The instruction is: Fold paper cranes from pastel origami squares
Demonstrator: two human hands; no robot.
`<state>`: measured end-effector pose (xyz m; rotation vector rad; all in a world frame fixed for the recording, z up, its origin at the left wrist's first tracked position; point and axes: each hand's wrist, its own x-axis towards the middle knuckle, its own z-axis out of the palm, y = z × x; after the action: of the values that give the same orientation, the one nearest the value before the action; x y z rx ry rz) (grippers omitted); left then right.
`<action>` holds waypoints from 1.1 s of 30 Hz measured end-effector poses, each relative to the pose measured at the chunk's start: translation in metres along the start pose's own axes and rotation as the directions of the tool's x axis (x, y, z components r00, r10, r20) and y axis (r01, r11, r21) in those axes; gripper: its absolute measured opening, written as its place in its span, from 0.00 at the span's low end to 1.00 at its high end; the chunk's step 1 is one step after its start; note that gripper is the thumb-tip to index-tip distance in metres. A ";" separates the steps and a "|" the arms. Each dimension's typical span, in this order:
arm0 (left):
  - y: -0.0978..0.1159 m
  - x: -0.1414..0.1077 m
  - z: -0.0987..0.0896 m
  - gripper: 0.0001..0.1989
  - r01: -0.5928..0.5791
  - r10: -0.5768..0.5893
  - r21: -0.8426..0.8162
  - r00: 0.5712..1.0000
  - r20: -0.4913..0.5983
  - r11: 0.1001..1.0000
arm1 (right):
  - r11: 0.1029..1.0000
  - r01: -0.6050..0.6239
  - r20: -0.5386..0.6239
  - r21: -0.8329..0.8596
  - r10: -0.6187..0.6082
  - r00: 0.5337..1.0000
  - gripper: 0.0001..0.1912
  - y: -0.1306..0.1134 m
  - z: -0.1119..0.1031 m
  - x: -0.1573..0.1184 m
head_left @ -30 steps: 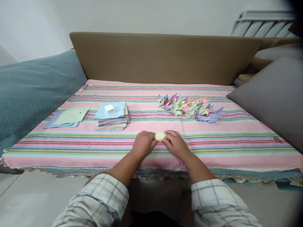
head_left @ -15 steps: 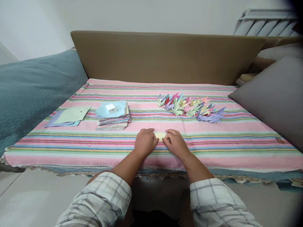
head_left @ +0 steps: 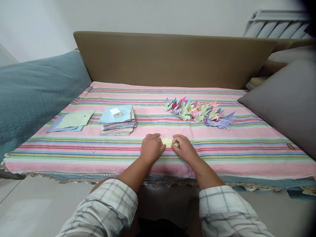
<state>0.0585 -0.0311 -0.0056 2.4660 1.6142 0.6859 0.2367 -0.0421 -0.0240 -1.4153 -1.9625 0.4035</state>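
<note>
A small pale yellow piece of folded paper (head_left: 167,142) lies on the striped cloth between my two hands. My left hand (head_left: 151,147) is closed on its left end, thumb and fingers bent over it. At the right end my right hand (head_left: 183,147) pinches the paper between thumb and index finger. Both hands partly cover it, so its full shape is hidden. Beyond my right hand stand several folded paper cranes (head_left: 195,110) in many colours, grouped closely together.
Left of my hands is a stack of coloured paper sheets (head_left: 118,126) with a small white box (head_left: 116,113) on top. Loose sheets (head_left: 74,119) lie farther left. A striped cloth (head_left: 81,144) covers the sofa seat; a grey cushion (head_left: 283,102) leans at the right.
My right hand has shifted slightly right along the yellow paper, and more of the paper shows near its thumb. My left hand stays nearly in place.
</note>
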 end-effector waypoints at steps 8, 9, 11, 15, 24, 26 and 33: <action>0.001 0.000 -0.003 0.06 0.031 -0.031 -0.009 0.998 0.050 0.999 | 0.999 0.026 0.020 0.030 -0.026 0.999 0.14 0.005 -0.003 -0.006; 0.002 0.001 -0.003 0.06 0.039 -0.039 -0.008 0.998 0.054 0.999 | 0.999 0.046 0.026 0.021 -0.047 0.999 0.15 0.005 -0.003 -0.008; 0.003 0.001 -0.003 0.06 0.052 -0.052 -0.009 0.997 0.060 0.999 | 0.995 0.094 0.036 -0.016 -0.093 0.995 0.19 0.006 -0.002 -0.010; 0.003 0.001 -0.004 0.07 0.055 -0.053 -0.031 0.996 0.073 0.998 | 0.981 0.158 0.048 -0.112 -0.153 0.987 0.22 0.006 0.001 -0.011; -0.010 0.004 -0.007 0.06 -0.014 0.028 -0.129 0.994 0.102 0.992 | 0.976 0.165 0.033 -0.145 -0.162 0.986 0.20 0.005 0.002 -0.009; -0.010 0.000 -0.006 0.09 -0.064 0.068 -0.096 0.997 0.035 0.993 | 0.976 0.163 0.030 -0.142 -0.160 0.987 0.20 0.005 0.002 -0.009; 0.007 -0.025 0.000 0.11 -0.415 0.422 0.144 0.906 -0.019 0.898 | 0.977 0.163 0.029 -0.137 -0.161 0.987 0.21 0.005 0.002 -0.008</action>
<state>0.0556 -0.0567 -0.0107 2.9601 1.1797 0.7084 0.2401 -0.0475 -0.0312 -1.3265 -2.1372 0.2092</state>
